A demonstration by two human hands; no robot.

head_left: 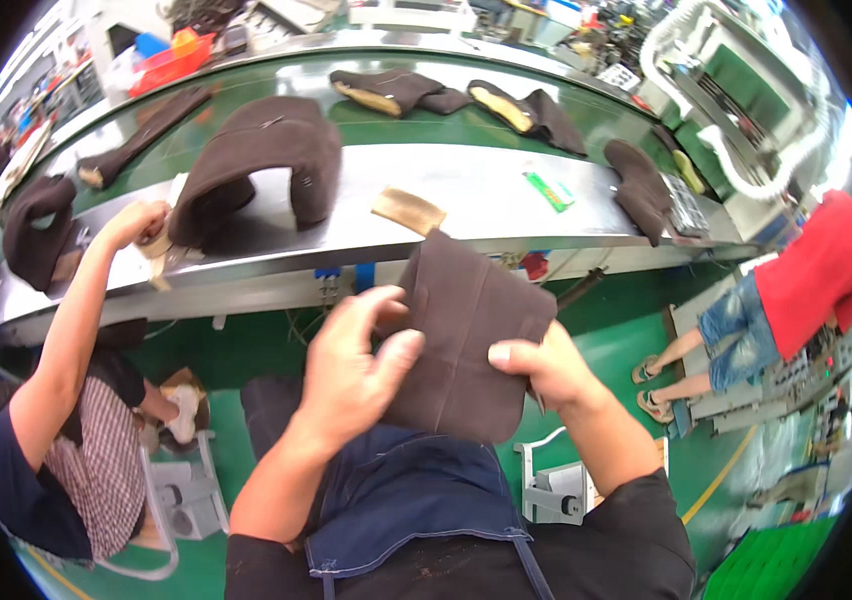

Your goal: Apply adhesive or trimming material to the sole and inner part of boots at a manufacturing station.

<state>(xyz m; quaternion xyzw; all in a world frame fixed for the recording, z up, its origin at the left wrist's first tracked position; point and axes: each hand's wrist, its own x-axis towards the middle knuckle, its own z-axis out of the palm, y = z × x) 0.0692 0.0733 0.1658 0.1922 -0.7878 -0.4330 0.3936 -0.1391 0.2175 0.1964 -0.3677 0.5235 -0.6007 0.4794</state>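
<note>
A dark brown boot upper [466,345], soft and with a seam down its middle, is held up in front of my apron. My right hand [546,370] grips its right edge, thumb on the near face and fingers hidden behind. At the left edge of the upper is my left hand [351,365], its thumb and curved fingers apart; whether they touch the material I cannot tell. Beyond the upper, a tan brush-like block [409,210] lies on the metal bench [376,165]. A larger dark brown boot piece [271,150] stands arched on the bench to the left.
Brown boots with pale soles [371,95] lie on the green conveyor belt [281,80] behind the bench. A green-and-white packet [549,190] and another brown boot piece [636,190] lie to the right. A seated co-worker [56,440] reaches in from the left; a person in red [811,265] stands right.
</note>
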